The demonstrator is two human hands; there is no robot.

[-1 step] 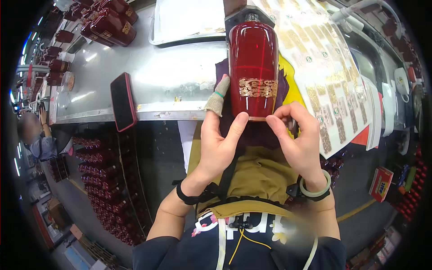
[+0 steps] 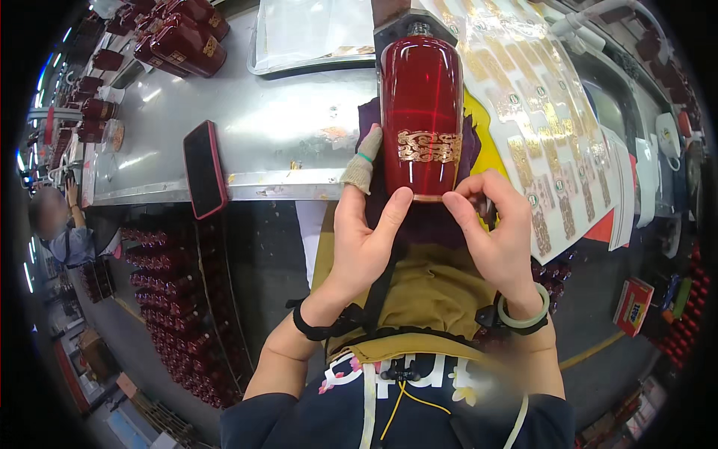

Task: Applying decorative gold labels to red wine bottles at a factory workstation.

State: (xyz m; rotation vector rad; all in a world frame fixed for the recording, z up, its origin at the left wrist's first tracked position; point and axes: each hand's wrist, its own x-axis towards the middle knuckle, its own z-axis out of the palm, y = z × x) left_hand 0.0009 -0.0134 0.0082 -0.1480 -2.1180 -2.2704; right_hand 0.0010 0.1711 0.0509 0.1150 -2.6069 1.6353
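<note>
A dark red, glossy glass bottle [image 2: 421, 90] lies with its neck pointing away from me and its base toward me. A gold scroll-pattern decal [image 2: 428, 147] runs across its lower part. My left hand [image 2: 360, 243] grips the bottle's left side, thumb at the base corner. A knitted finger cover [image 2: 359, 170] with a green band is on one of its fingers. At the lower right corner, my right hand [image 2: 502, 228] holds the base with the thumb, its other fingers curled and partly hidden. Dark purple cloth [image 2: 470, 150] lies under the bottle.
Right of the bottle lies a sheet of gold decals [image 2: 516, 127], beside yellow material [image 2: 479, 112]. A phone [image 2: 205, 170] sits at the metal table's [image 2: 277, 112] front edge. Behind are a white tray [image 2: 314, 63] and red bottles [image 2: 182, 43]. Racked bottles [image 2: 172, 314] stand below; a person [image 2: 71, 232] works far left.
</note>
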